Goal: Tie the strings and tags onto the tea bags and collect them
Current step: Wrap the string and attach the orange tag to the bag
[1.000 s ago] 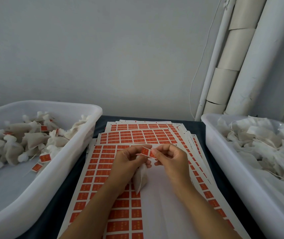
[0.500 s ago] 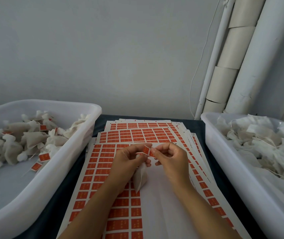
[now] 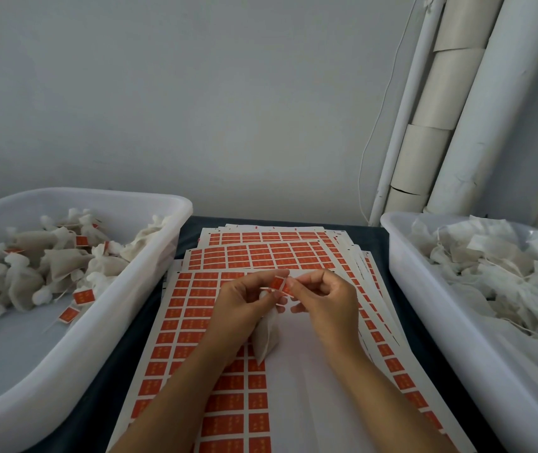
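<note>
Both hands meet over the stacked sheets of orange tag stickers (image 3: 261, 256). My left hand (image 3: 241, 302) grips a pale tea bag (image 3: 266, 338) that hangs down below its fingers, and its thumb and forefinger pinch one edge of a small orange tag (image 3: 279, 285). My right hand (image 3: 323, 299) pinches the tag's other edge with thumb and forefinger, the other fingers curled. The string is too thin to make out.
A white tub (image 3: 150, 289) on the left holds several tied tea bags with orange tags. A white tub (image 3: 424, 308) on the right is full of untagged tea bags with loose strings. White pipes and cardboard tubes (image 3: 441, 109) stand at the back right against the wall.
Both hands have stayed in place, still working the orange tag between their fingertips; the tea bag hangs as before.
</note>
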Available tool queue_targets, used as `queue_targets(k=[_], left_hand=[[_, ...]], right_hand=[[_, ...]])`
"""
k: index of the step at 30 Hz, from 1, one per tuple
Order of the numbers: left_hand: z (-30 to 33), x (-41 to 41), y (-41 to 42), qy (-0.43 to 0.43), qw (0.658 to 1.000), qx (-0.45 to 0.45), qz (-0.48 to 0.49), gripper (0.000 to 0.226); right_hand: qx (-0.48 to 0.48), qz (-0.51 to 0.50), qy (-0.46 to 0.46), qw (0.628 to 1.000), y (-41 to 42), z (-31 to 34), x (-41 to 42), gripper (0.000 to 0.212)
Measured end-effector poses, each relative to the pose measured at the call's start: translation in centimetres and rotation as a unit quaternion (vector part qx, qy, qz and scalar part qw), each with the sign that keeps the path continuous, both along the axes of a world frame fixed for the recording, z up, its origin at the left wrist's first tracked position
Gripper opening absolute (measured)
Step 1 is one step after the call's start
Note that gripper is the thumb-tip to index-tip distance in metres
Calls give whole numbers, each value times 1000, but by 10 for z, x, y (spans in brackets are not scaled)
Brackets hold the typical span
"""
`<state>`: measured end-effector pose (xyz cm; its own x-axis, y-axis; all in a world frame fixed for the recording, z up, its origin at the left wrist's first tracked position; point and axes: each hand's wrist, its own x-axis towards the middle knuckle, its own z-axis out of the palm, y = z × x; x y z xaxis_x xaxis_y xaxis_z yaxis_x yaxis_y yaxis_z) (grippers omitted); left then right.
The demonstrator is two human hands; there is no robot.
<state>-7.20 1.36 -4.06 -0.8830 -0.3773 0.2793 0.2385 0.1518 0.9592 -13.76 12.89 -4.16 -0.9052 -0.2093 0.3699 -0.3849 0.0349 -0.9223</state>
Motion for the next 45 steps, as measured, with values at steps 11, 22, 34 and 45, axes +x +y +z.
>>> queue_targets(k=[11,22,34,45], left_hand=[[-2,0,-2,19,999,-17,39,28],[-1,0,1,2,996,-69,62,52],[0,0,3,28,1000,1,6,43],[5,0,7,-114,990,55,-60,46]], right_hand=[[-54,69,-107,990,-2,-2,-2,13],[135,84,108,981,8,4,-12,17],[85,69,124,986,11,3,-12,14],[15,86,74,993,14,6,-11,13]])
